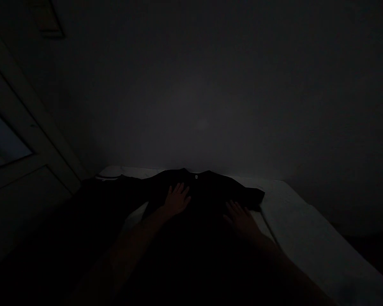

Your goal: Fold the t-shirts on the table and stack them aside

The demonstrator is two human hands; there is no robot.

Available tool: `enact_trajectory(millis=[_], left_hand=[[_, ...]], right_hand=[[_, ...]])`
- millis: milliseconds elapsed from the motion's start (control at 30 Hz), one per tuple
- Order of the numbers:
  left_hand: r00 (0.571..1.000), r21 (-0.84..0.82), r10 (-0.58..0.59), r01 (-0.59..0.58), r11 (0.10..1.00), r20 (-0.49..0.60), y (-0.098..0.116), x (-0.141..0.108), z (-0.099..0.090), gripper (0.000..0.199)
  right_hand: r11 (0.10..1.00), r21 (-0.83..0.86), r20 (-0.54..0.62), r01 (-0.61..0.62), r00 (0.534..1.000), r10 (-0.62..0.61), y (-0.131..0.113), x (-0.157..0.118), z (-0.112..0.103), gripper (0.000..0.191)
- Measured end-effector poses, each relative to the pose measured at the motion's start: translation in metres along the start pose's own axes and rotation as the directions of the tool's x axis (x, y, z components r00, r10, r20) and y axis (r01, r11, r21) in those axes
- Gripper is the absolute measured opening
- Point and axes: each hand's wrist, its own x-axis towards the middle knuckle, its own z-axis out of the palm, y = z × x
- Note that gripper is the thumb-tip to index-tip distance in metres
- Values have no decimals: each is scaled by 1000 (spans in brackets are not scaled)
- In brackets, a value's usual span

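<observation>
A dark T-shirt (207,195) lies spread out on a pale table, its neckline and small light label toward the wall. My left hand (178,199) rests flat on the left chest of the shirt, fingers spread. On the other side, my right hand (241,216) lies on the cloth near the right sleeve, its fingers stretched out. Neither hand grips anything. The lower part of the shirt is lost in deep shadow.
Another dark garment (108,195) with a pale collar band lies to the left. The pale table (296,221) stretches right, with a dark seam across it. A grey wall (198,93) stands behind, and a door (35,165) is at the left.
</observation>
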Motion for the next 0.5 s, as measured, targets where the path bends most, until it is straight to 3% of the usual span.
enact_trajectory(millis=[133,233,333,433,500], left_hand=[[999,19,-47,47,999,22,-4,-26,-4,59],[1000,19,17,-17,1000,1,-9,-50,-8,59],[998,35,54,-54,998,12,-19,-78,-11,58],[998,75,-54,54,996,-10,-24,-107,-12,56],[999,71,-26,29,997,-44,-19,-129,-9,57]], right_hand=[[992,2,-20,-128,992,128,-15,-12,-4,68],[999,20,-36,-32,999,33,-29,-32,-10,71],[998,54,6,35,999,-36,-38,-68,-8,71],[991,42,-11,-124,992,124,-40,-108,-3,68],[988,53,-57,-148,987,151,-47,-134,-1,67]])
